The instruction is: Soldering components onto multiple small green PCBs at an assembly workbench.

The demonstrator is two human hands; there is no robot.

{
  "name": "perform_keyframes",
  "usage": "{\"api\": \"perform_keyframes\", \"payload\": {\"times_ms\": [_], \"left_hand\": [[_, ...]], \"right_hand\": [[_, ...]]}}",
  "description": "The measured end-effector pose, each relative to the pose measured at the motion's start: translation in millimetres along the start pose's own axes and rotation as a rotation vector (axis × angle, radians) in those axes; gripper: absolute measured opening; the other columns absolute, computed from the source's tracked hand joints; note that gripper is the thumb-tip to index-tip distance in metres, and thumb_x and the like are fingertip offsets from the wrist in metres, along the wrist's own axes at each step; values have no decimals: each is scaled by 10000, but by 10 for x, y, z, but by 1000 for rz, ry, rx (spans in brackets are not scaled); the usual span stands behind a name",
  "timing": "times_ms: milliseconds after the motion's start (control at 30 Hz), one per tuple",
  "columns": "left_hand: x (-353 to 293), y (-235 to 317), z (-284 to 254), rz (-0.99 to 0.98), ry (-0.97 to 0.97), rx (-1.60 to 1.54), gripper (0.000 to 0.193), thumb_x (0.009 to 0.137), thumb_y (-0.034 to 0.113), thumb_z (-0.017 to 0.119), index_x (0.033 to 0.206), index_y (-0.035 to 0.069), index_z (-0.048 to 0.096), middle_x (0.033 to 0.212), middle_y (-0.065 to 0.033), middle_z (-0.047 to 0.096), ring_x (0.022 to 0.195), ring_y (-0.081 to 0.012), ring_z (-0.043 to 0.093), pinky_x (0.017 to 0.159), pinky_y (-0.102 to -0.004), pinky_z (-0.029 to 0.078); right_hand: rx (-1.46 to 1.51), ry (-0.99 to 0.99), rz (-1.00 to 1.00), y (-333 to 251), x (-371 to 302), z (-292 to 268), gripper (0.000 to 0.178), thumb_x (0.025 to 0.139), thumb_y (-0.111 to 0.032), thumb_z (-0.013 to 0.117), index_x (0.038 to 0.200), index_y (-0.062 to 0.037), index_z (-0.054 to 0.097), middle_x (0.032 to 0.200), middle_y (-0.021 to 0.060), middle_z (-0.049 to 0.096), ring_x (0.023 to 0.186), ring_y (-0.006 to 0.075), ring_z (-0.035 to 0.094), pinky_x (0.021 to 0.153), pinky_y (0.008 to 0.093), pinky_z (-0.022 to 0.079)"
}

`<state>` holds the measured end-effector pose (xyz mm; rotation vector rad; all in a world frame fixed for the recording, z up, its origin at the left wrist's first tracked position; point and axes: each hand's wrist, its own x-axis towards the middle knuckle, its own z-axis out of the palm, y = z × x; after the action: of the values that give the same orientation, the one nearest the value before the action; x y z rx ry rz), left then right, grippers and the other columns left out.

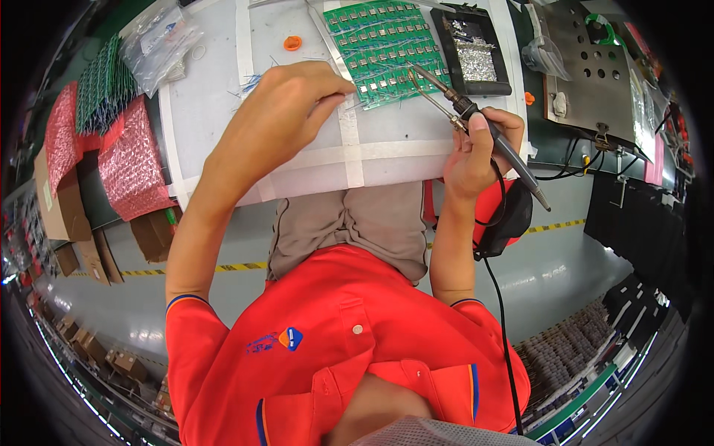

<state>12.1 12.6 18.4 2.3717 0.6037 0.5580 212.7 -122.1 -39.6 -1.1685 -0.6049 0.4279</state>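
Note:
A soldering iron [506,149] with a thin metal solder-feed tube beside its barrel is gripped in my right hand [476,149]. Its tip reaches over a green panel of small circuit boards [387,48], which carries rows of silvery parts and thin wire leads. At the panel's left lower edge, the thumb and forefinger of my left hand [297,100] are pinched together; whatever they hold is too small to make out. Loose thin blue wires [249,85] lie on the mat beyond my left wrist, partly covered by that hand.
Right of the panel stands a black tray [507,83] of silvery scraps. An orange cap [292,43] lies to its left. Pink bubble wrap [134,167], stacked green boards [104,85] and a plastic bag [158,44] crowd the left side. A perforated metal box [587,93] and black cables [569,175] occupy the right.

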Motion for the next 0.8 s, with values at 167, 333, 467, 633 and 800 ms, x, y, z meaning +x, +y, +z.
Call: {"api": "perform_keyframes", "payload": {"times_ms": [167,333,467,633,800], "left_hand": [[-29,52,103,26,68,27,74,821,4,630,888,-25,636,855,-152,643,831,-334,612,740,-416,483],[-45,4,174,168,29,171,88,773,-29,628,851,-4,596,850,-117,584,872,-303,572,792,-394,456],[-59,5,128,170,-5,191,107,766,-44,627,859,-4,593,885,-118,586,892,-301,572,787,-391,460],[-28,3,197,213,131,123,102,771,-33,617,864,-5,589,954,-118,579,934,-305,575,830,-394,462],[-16,-72,224,264,76,141,97,778,-21,618,868,2,589,930,-119,583,926,-309,573,819,-399,464]], "right_hand": [[-7,7,-3,-11,-1,21,160,833,-20,615,958,-39,516,682,17,531,525,58,433,498,206,391],[-15,5,-3,-10,-3,12,156,831,-19,616,949,-39,516,677,18,529,516,56,421,485,209,379],[-18,9,-10,-16,0,18,152,829,-14,614,943,-40,516,668,13,519,511,53,406,476,210,364],[-27,8,-20,-16,2,30,152,828,-9,607,944,-39,513,656,4,497,506,53,393,472,214,362],[-48,-8,-27,7,15,14,152,831,-10,605,946,-39,510,639,-5,469,501,55,388,469,217,357]]}}
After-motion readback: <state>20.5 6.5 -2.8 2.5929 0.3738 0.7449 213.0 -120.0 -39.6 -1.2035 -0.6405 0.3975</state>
